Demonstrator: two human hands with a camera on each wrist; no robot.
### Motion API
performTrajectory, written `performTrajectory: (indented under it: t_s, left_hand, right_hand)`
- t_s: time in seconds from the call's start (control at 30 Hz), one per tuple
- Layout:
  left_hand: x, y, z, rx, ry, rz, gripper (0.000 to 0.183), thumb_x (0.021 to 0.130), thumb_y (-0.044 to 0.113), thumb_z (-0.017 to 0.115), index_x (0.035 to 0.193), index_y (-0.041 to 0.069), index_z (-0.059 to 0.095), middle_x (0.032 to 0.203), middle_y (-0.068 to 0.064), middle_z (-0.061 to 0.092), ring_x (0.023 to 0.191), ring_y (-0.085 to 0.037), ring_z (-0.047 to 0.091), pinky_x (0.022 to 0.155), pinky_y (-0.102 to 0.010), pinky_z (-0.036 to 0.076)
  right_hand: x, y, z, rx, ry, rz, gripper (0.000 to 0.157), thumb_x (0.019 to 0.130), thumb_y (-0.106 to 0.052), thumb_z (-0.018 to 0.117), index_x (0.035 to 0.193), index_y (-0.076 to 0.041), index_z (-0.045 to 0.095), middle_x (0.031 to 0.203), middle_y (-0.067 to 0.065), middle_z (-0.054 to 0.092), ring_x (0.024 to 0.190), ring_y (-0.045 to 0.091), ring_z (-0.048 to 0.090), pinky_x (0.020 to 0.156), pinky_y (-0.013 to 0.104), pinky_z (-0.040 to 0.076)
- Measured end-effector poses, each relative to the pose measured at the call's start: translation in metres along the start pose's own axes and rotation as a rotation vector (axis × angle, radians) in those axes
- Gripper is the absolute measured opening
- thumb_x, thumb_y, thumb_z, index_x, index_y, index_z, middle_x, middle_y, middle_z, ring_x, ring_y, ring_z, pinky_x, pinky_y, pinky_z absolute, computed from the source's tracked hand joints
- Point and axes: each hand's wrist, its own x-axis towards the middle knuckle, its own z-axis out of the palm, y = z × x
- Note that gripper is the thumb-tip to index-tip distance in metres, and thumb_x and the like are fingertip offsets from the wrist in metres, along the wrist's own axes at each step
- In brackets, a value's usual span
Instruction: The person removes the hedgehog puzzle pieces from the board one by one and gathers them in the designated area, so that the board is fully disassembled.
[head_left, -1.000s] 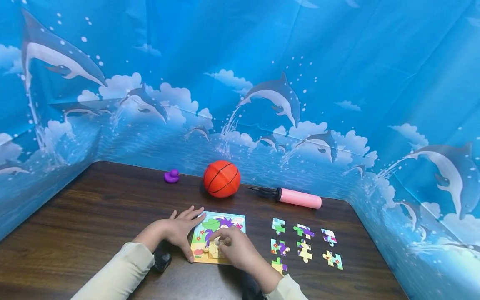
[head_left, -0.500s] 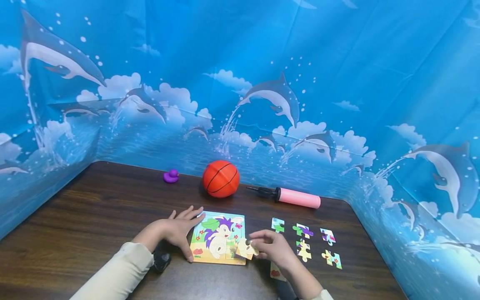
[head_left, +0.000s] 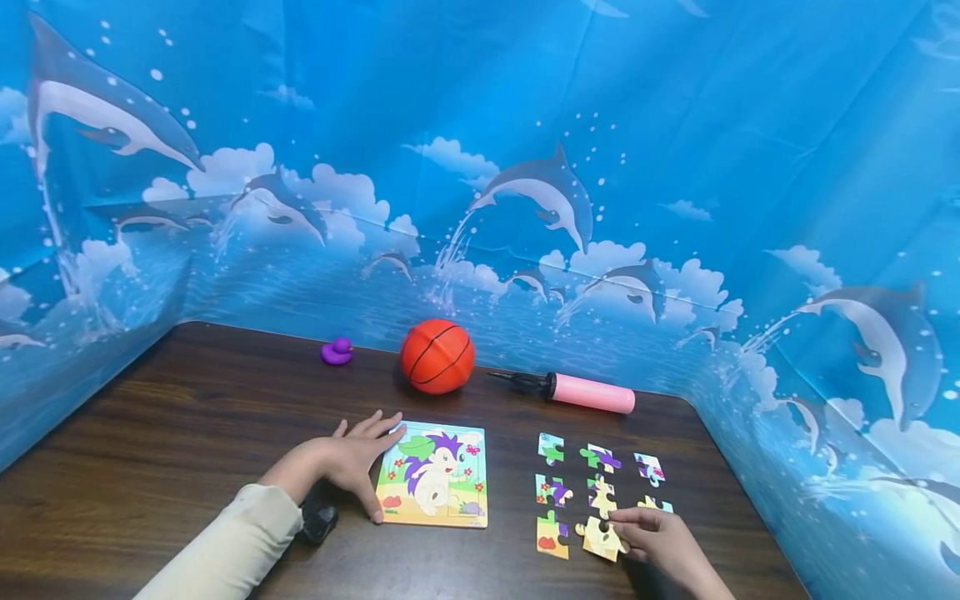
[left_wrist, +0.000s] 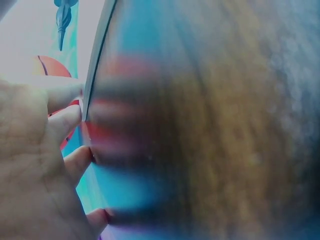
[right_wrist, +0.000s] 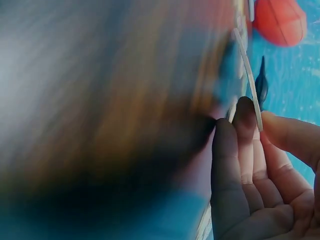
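My left hand [head_left: 352, 462] spreads along the left edge of a square puzzle board [head_left: 468, 475] picturing a purple hedgehog, thumb at its lower left corner and fingers at its upper left. In the left wrist view those straight fingers [left_wrist: 77, 162] reach the board's edge. My right hand [head_left: 663, 546] pinches a cream-coloured puzzle piece [head_left: 600, 537] by its right side, low over the table among the other pieces. Edge-on in the right wrist view, the puzzle piece [right_wrist: 250, 82] sits between thumb and fingertips. The right hand partly covers another puzzle piece [head_left: 657, 503] behind it.
Several loose puzzle pieces [head_left: 551, 450] lie in rows right of the board, one with a red shape [head_left: 551, 537] at lower left. Along the back stand a purple duck [head_left: 337, 352], an orange ball [head_left: 437, 357] and a pink hand pump [head_left: 592, 393]. A dolphin-print curtain [head_left: 480, 167] surrounds the table.
The right hand has lifted the cream puzzle piece off the board and carried it right, to the loose pieces. The left hand has stayed at the board's left edge.
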Motion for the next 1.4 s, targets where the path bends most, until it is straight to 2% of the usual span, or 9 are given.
performTrajectory:
  t_s: [0.13,0.3,0.53,0.63,0.77,0.93,1.03,1.23,1.4]
  left_hand:
    - [0.0,-0.002,0.0,-0.005,-0.003,0.008,0.128,0.059,0.057,0.089,0.156,0.002,0.025,0.164,-0.019,0.01,0.147,-0.047,0.0,0.105,-0.078,-0.004]
    - [0.005,-0.008,0.004,-0.01,0.017,-0.009,0.131,0.056,0.064,0.087,0.157,0.007,0.026,0.165,-0.013,0.011,0.149,-0.043,0.0,0.108,-0.076,-0.004]
    - [0.005,-0.007,0.002,-0.017,-0.003,0.001,0.13,0.058,0.064,0.087,0.157,0.007,0.025,0.165,-0.014,0.009,0.149,-0.044,-0.002,0.107,-0.076,-0.005]
    - [0.002,-0.003,0.0,-0.011,-0.008,-0.005,0.128,0.059,0.059,0.088,0.157,0.006,0.025,0.165,-0.015,0.009,0.149,-0.044,-0.002,0.107,-0.076,-0.004]
    - [-0.002,0.002,-0.001,-0.002,0.004,-0.013,0.124,0.061,0.051,0.091,0.155,0.003,0.028,0.164,-0.016,0.012,0.149,-0.044,0.001,0.108,-0.076,-0.003]
    - [-0.002,0.003,0.0,0.013,0.012,-0.013,0.121,0.062,0.047,0.091,0.155,0.004,0.028,0.164,-0.016,0.013,0.149,-0.044,0.002,0.108,-0.075,-0.001]
    - [-0.002,0.003,0.0,0.009,0.012,-0.012,0.121,0.062,0.047,0.092,0.155,0.004,0.028,0.164,-0.015,0.013,0.149,-0.044,0.002,0.108,-0.075,-0.002]
    - [-0.001,0.003,0.002,0.006,0.016,-0.015,0.121,0.062,0.047,0.092,0.155,0.004,0.029,0.164,-0.014,0.013,0.149,-0.043,0.003,0.109,-0.075,-0.001]
    - [-0.002,0.004,0.001,0.009,0.018,-0.021,0.121,0.061,0.047,0.092,0.156,0.005,0.028,0.164,-0.014,0.013,0.149,-0.042,0.002,0.109,-0.074,0.0]
  right_hand:
    - [-0.004,0.003,-0.004,-0.052,0.032,0.013,0.026,0.094,-0.011,0.066,0.109,0.01,0.07,0.099,0.011,0.072,0.077,0.015,0.062,0.065,0.03,0.057]
    - [-0.005,-0.004,0.003,-0.105,0.145,0.068,0.019,0.094,-0.014,0.066,0.102,0.002,0.074,0.096,0.009,0.072,0.081,0.016,0.064,0.068,0.037,0.059]
    - [-0.004,-0.019,0.008,-0.363,0.241,0.0,0.02,0.094,-0.025,0.068,0.097,-0.007,0.075,0.092,0.003,0.073,0.084,0.016,0.065,0.073,0.041,0.052]
    - [0.001,-0.03,0.016,-0.387,0.248,-0.033,0.018,0.093,-0.025,0.068,0.099,-0.01,0.075,0.093,0.001,0.073,0.085,0.017,0.066,0.074,0.045,0.053]
    - [0.01,-0.052,0.041,-0.404,0.171,-0.135,0.013,0.09,-0.022,0.073,0.101,-0.016,0.075,0.098,-0.002,0.072,0.096,0.022,0.066,0.083,0.053,0.051]
    - [0.024,-0.079,0.082,-0.542,-0.002,-0.33,0.023,0.085,-0.024,0.079,0.107,-0.023,0.075,0.112,0.0,0.067,0.111,0.031,0.056,0.089,0.064,0.043]
    - [0.032,-0.093,0.106,-0.598,-0.088,-0.416,0.03,0.083,-0.03,0.081,0.111,-0.027,0.074,0.119,0.0,0.062,0.118,0.031,0.049,0.092,0.068,0.035]
    - [0.044,-0.111,0.134,-0.708,-0.203,-0.447,0.056,0.077,-0.049,0.082,0.128,-0.035,0.067,0.137,0.007,0.051,0.128,0.032,0.038,0.099,0.069,0.025]
    - [0.05,-0.114,0.139,-0.771,-0.193,-0.418,0.067,0.067,-0.061,0.084,0.127,-0.036,0.067,0.146,0.01,0.044,0.132,0.034,0.035,0.103,0.07,0.025]
